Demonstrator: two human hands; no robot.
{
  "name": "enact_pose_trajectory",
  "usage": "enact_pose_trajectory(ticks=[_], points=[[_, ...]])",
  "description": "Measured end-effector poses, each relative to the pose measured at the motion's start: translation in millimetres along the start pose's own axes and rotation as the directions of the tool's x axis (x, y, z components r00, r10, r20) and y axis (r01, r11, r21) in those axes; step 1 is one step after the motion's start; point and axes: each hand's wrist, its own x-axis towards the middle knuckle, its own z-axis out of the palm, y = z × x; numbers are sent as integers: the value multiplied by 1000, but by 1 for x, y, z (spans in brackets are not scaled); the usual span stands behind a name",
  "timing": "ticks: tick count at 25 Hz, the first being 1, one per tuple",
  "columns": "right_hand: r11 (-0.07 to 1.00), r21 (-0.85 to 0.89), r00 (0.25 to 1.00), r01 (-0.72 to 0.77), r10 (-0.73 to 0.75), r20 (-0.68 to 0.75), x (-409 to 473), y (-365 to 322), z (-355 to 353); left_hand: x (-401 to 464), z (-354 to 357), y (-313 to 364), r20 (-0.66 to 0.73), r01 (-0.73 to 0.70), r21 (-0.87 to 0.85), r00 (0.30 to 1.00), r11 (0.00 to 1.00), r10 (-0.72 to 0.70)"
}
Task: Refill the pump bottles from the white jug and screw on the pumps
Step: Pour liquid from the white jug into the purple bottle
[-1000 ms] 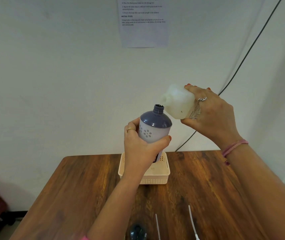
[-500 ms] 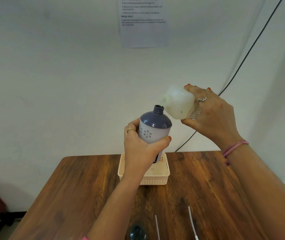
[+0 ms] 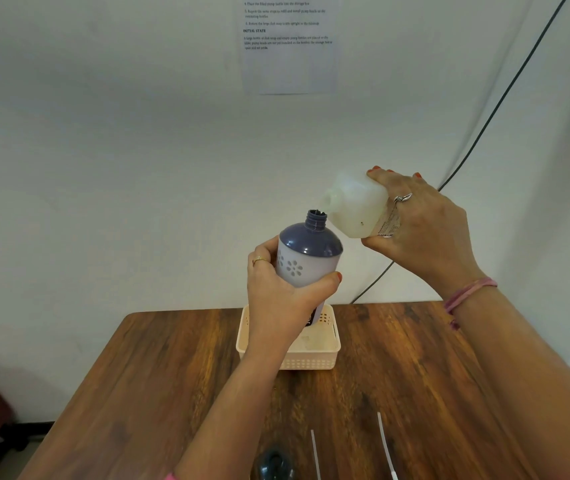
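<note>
My left hand (image 3: pixel 278 299) grips a pump bottle (image 3: pixel 307 254) around its body, lifted above the table. The bottle is pale lilac with white flower marks, a dark blue shoulder and an open threaded neck. My right hand (image 3: pixel 422 226) holds the white jug (image 3: pixel 358 209) tipped on its side, its spout right beside and just above the bottle's neck. Whether liquid is flowing cannot be made out. Two white pump tubes (image 3: pixel 315 453) (image 3: pixel 384 441) lie on the table near its front edge.
A cream plastic basket (image 3: pixel 311 360) stands on the wooden table (image 3: pixel 158 382) under the bottle, near the wall. Another dark bottle's top (image 3: pixel 273 462) shows at the bottom edge. A black cable (image 3: pixel 505 95) runs down the wall; a printed sheet (image 3: pixel 288 46) hangs above.
The jug's spout has stayed at the bottle's neck with only a slight shift; both hands keep their hold.
</note>
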Motion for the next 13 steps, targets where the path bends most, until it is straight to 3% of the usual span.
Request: enact_pose_trajectory(ticks=[13], points=[[1000, 22, 1000, -19, 20, -22, -2, -3, 0, -1, -1, 0, 10, 6, -16, 1000, 1000, -6]])
